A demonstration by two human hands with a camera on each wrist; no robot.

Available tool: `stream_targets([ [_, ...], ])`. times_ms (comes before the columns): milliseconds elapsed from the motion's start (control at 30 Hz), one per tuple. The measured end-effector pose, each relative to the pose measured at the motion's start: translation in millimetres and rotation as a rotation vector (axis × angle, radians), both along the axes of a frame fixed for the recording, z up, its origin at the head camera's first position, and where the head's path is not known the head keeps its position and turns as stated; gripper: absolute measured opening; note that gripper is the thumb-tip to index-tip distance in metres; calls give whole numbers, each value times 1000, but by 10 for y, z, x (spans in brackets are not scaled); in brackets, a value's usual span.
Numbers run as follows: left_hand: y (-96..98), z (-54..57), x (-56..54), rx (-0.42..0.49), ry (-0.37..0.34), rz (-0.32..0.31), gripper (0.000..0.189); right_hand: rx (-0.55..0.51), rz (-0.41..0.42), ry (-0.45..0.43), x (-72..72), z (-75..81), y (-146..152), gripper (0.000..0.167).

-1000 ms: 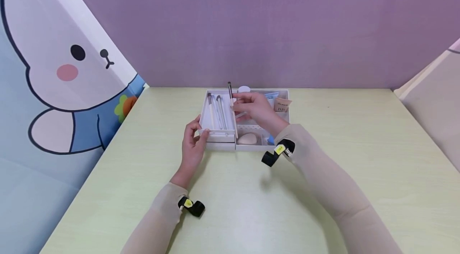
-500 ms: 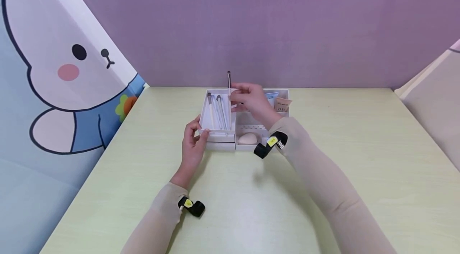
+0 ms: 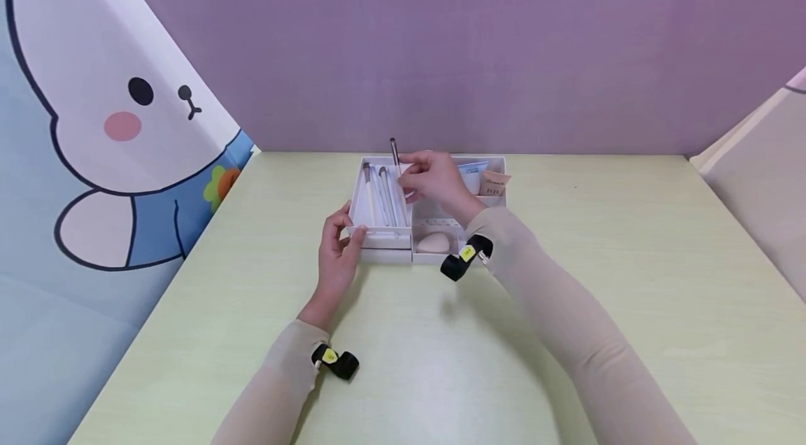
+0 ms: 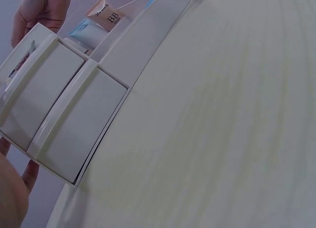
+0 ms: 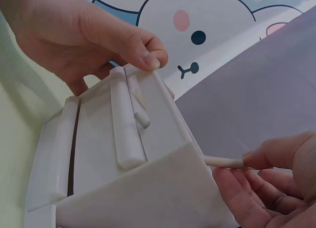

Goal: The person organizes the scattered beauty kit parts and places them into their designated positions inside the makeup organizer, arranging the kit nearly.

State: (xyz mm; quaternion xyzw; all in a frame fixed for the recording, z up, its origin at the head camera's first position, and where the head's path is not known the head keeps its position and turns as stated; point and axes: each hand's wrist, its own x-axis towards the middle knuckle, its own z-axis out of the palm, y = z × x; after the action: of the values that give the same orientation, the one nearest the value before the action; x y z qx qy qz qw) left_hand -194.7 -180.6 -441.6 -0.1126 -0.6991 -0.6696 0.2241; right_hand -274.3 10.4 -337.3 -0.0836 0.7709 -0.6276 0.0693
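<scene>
A white cosmetics organizer (image 3: 387,257) with drawers stands at the table's back. My left hand (image 3: 336,256) grips its left front corner, thumb on the front rim of the top tray and fingers along the side. Between thumb and fingers my right hand (image 3: 434,179) pinches a makeup brush (image 3: 395,152), dark bristle end up, its pale handle (image 5: 224,162) slanting down into the tray. To its left, several other makeup brushes (image 3: 369,196) lie in the tray. The right wrist view shows the left thumb (image 5: 150,60) pressing the tray's edge.
Right of the tray, the organizer's open compartments hold a beige makeup sponge (image 3: 434,243), a light blue tube (image 3: 472,175) and a peach BB cream tube (image 3: 494,183). A purple backdrop (image 3: 478,46) rises directly behind the table (image 3: 617,256).
My right hand has moved left over the tray with the brush. The brush rose, then came down, its top now leaning left. My left hand stays in place.
</scene>
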Motion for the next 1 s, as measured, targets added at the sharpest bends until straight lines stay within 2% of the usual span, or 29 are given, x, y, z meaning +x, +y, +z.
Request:
stream_targets([
  [133,1,28,16,1,-6,3,17,39,15,11,15,21,9,41],
  [333,-6,65,34,5,-20,-2,17,30,32,-8,22,33,18,40],
  [367,1,107,61,4,-23,-4,16,30,33,-10,25,34,18,40],
  [567,-16,98,60,3,-16,-3,15,32,33,-15,34,42,15,37],
  [600,-25,57,35,7,-13,-4,15,33,33,-16,34,43,17,37],
  [800,-30,71,43,21,-18,-15,18,-11,46,-15,69,54,50,38],
  [1000,-65,100,59,-7,-36,-13,18,-36,62,10,166,43,179,37],
])
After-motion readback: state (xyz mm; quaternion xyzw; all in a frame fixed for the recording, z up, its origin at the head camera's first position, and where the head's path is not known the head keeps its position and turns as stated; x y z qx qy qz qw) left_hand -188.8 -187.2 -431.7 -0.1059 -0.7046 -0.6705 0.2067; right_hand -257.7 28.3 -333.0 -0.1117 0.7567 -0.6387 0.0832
